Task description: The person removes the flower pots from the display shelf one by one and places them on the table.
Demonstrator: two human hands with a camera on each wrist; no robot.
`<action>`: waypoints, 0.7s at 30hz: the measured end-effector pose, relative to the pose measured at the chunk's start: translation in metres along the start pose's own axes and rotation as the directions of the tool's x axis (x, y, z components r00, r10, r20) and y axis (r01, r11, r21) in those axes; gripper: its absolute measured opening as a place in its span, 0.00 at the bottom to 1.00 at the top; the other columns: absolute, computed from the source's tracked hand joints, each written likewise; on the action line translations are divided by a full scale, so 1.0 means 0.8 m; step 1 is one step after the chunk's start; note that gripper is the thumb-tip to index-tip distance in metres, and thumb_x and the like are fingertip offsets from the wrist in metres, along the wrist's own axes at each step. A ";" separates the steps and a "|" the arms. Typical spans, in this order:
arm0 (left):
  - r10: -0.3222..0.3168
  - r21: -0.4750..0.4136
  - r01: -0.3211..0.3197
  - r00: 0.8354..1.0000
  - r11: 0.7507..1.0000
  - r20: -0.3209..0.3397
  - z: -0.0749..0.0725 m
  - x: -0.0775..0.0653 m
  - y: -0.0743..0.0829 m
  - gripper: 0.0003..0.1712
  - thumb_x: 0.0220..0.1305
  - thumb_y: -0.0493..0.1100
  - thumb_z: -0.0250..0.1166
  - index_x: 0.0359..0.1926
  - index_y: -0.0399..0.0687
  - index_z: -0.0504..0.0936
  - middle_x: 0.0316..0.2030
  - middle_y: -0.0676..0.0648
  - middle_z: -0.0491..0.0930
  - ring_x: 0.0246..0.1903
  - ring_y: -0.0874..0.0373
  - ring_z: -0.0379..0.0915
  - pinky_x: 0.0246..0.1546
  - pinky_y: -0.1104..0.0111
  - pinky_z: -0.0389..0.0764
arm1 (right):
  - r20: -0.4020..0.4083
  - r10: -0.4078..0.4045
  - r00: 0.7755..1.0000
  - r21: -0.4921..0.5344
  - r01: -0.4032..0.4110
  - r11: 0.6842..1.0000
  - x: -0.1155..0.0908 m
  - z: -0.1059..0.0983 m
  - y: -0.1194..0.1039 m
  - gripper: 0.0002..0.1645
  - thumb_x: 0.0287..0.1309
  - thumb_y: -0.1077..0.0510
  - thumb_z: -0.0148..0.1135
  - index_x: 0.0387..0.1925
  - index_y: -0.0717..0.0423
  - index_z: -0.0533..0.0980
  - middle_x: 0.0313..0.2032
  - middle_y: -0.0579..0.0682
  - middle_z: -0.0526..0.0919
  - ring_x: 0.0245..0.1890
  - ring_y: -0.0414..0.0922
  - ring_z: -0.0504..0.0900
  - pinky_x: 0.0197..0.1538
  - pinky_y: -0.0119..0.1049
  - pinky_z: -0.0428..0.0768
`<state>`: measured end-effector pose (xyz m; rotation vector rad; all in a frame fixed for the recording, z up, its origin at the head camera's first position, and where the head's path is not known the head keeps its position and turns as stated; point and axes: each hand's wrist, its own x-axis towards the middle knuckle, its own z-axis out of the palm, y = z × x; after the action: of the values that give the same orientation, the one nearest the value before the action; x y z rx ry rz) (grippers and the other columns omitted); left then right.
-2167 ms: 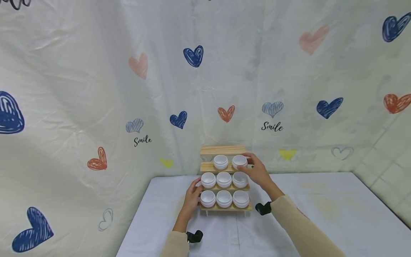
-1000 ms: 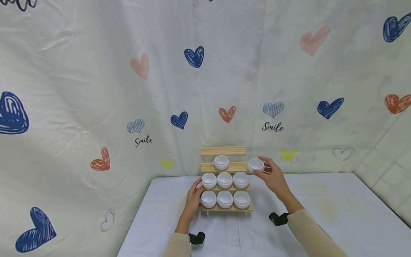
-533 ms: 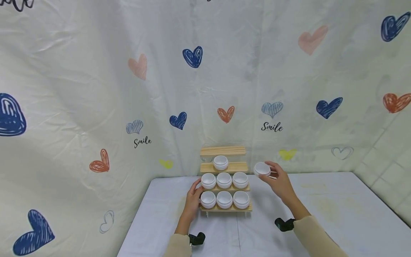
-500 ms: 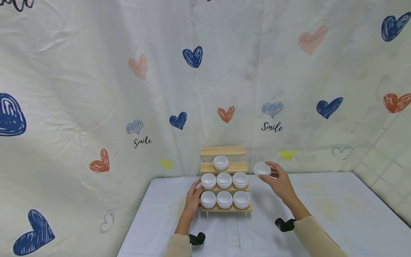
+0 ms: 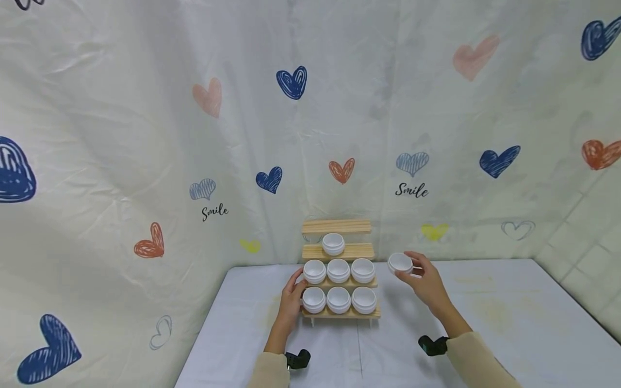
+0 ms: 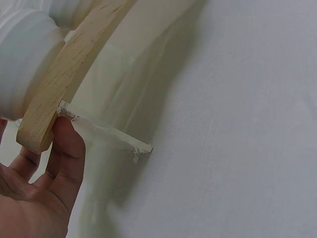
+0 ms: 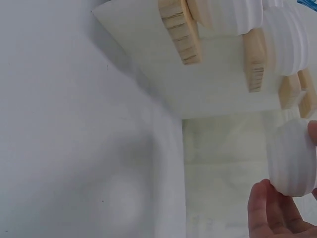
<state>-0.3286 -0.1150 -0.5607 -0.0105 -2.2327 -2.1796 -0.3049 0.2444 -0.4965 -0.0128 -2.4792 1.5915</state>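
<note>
A tiered display stand [image 5: 359, 251] with wooden planks and a clear frame stands at the back of the table. White ribbed bowls fill its two lower planks, three on each. One white bowl [image 5: 333, 244] sits on the third plank. My left hand [image 5: 291, 299] holds the stand's left side; the left wrist view shows thumb and fingers around the end of a wooden plank [image 6: 74, 64]. Out to the right of the stand, my right hand [image 5: 429, 283] pinches another bowl [image 5: 400, 263] by its side, raised off the planks and upright.
The table [image 5: 485, 318] has a white cover. Close behind the stand hangs a white curtain [image 5: 301, 129] printed with hearts. Each wrist carries a black camera mount, one of them the right mount [image 5: 433, 345].
My right hand has lifted the right-hand bowl off the third plank and carried it right, then lower. My left hand has stayed on the stand.
</note>
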 end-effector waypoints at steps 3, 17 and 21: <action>0.010 0.015 -0.010 1.000 1.000 -0.014 0.001 0.001 -0.004 0.28 0.77 0.51 0.55 0.75 0.60 0.68 0.50 0.47 0.84 0.40 0.60 0.76 0.28 0.72 0.72 | 0.000 0.023 1.000 -0.003 -0.023 1.000 0.000 0.002 0.007 0.44 0.63 0.50 0.72 0.74 0.55 0.63 0.64 0.66 0.74 0.62 0.61 0.76 0.48 0.34 0.79; 0.049 -0.004 -0.049 0.999 0.999 -0.005 0.000 0.003 -0.008 0.30 0.77 0.53 0.56 0.76 0.56 0.67 0.50 0.45 0.85 0.52 0.46 0.78 0.44 0.69 0.77 | 0.018 0.091 0.996 -0.042 -0.091 0.995 0.002 0.013 0.032 0.43 0.62 0.51 0.72 0.73 0.55 0.63 0.65 0.69 0.72 0.58 0.58 0.76 0.43 0.30 0.78; 0.043 -0.008 -0.044 0.999 0.999 -0.007 0.001 0.001 -0.007 0.30 0.77 0.54 0.57 0.75 0.59 0.68 0.53 0.44 0.84 0.53 0.49 0.78 0.46 0.69 0.76 | 0.015 0.102 0.995 -0.046 -0.101 0.994 0.006 0.016 0.039 0.43 0.62 0.53 0.72 0.73 0.56 0.63 0.65 0.69 0.72 0.57 0.58 0.76 0.42 0.28 0.77</action>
<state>-0.3298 -0.1146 -0.5662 -0.0517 -2.1983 -2.1642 -0.3144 0.2467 -0.5291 -0.1338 -2.5659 1.5800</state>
